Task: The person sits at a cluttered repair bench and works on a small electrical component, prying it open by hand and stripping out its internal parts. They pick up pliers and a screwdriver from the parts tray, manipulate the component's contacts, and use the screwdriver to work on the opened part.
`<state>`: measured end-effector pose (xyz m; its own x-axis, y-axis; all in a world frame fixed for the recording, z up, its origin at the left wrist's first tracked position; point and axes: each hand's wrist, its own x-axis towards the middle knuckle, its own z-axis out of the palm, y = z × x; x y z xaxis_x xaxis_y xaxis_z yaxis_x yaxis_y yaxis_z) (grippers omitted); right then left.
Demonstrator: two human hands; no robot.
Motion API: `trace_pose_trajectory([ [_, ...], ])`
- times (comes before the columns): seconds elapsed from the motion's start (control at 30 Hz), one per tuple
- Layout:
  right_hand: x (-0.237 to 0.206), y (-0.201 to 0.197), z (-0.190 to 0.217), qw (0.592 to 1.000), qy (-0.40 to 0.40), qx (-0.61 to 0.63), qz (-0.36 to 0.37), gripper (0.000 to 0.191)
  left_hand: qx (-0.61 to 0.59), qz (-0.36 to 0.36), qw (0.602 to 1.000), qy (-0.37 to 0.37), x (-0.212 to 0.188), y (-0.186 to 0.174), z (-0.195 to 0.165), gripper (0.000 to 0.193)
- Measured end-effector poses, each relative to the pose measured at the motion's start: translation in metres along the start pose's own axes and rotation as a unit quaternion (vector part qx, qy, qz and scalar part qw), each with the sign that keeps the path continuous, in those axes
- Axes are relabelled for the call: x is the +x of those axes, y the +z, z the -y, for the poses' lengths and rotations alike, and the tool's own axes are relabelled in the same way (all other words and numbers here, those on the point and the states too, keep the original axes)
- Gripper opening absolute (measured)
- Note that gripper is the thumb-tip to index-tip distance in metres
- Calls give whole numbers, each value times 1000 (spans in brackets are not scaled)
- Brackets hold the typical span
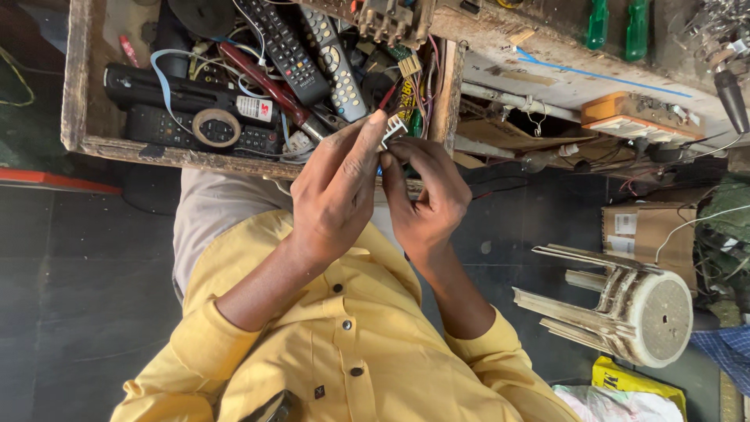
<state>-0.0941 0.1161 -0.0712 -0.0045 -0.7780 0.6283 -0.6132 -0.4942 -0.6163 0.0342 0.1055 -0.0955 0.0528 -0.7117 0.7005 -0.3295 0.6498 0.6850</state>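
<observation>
Head view: both hands meet just below a wooden box [78,94] of remotes [285,47]. Left hand [336,191] and right hand [426,195] pinch a small white connector [394,127] between fingertips. Its wires are attached; work on it looks unfinished.

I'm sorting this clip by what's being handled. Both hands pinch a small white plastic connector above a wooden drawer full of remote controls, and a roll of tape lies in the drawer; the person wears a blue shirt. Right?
Not quite: the head view shows the shirt is yellow. The left hand and right hand do pinch the white connector above the wooden drawer of remote controls, tape roll included.
</observation>
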Motion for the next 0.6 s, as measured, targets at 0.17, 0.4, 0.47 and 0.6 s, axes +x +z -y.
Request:
trace_pose_trajectory([
  [0.17, -1, 2, 1, 1000, -3, 23, -14, 19, -3, -12, 1000, 8, 1, 0, 1, 49],
  [0.4, -6, 3, 1, 1000, -4, 8, -24, 18, 5, -5, 1000, 16, -4, 0, 3, 49],
  [0.47, -6, 2, 0, 999, -15, 6, -28, 19, 5, -4, 1000, 19, -6, 1, 4, 49],
  [0.6, -6, 2, -2, 1000, -9, 15, -21, 20, 9, -19, 1000, -8, -8, 5, 4, 51],
])
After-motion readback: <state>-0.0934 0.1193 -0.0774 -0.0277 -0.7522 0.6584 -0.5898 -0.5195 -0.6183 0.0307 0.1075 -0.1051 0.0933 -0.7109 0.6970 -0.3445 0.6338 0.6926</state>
